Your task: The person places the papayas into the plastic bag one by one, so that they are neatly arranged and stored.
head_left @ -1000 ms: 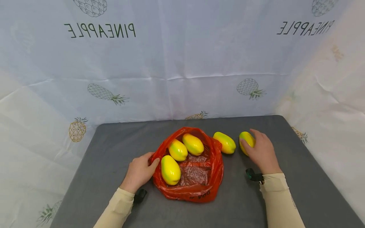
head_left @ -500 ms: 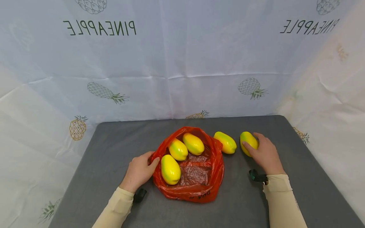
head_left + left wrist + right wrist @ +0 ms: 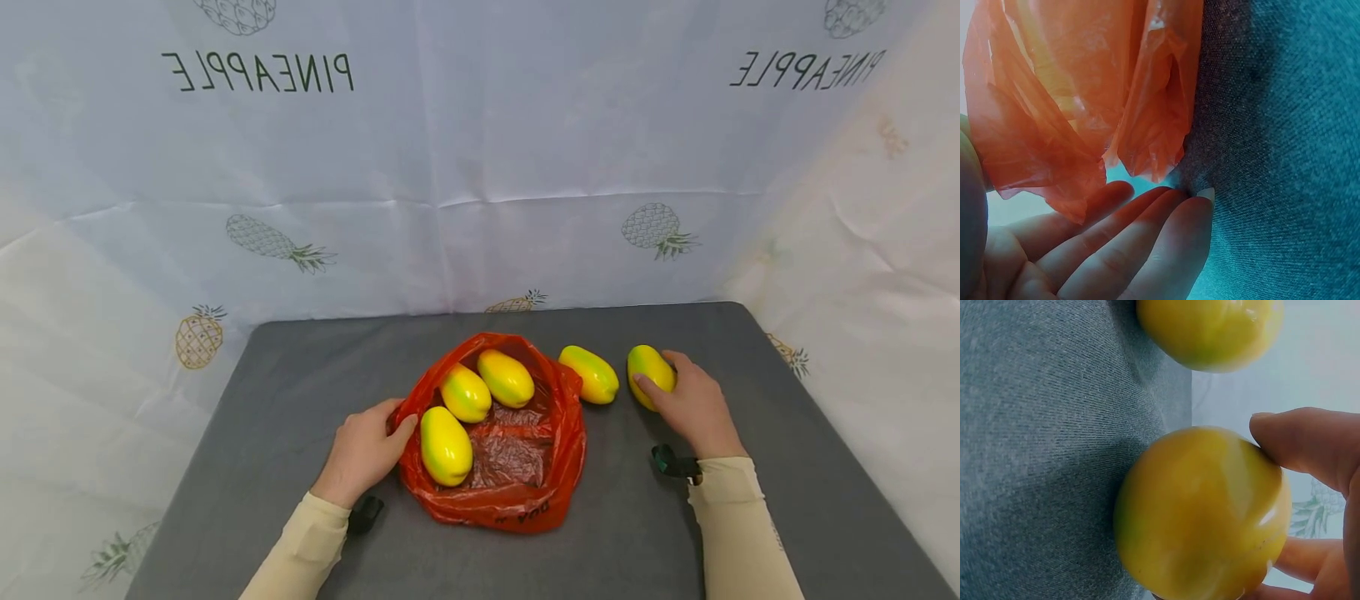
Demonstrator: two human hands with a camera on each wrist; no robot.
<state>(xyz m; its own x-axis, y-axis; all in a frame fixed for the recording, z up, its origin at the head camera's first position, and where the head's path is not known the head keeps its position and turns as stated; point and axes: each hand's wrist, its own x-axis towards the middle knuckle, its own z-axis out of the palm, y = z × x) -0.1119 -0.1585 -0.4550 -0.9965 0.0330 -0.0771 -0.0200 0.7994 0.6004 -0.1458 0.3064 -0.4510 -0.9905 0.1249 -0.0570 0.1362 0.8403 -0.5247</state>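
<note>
Clock positions were read from the centre of the red bag (image 3: 510,461), which lay open-mouthed on the grey worktop (image 3: 322,358). At nine o'clock the left hand (image 3: 362,450) held the bag's rim between thumb and fingers. Inside, three yellow-green fruits (image 3: 447,447) sat at nine, eleven and twelve o'clock. A fourth fruit (image 3: 588,375) lay outside, just beside the rim, at two o'clock. Beyond it, between two and three o'clock, the right hand (image 3: 693,407) grasped a fifth fruit (image 3: 648,371) between thumb and fingers. Patterned cloth (image 3: 375,150) hung behind the worktop at twelve o'clock.
</note>
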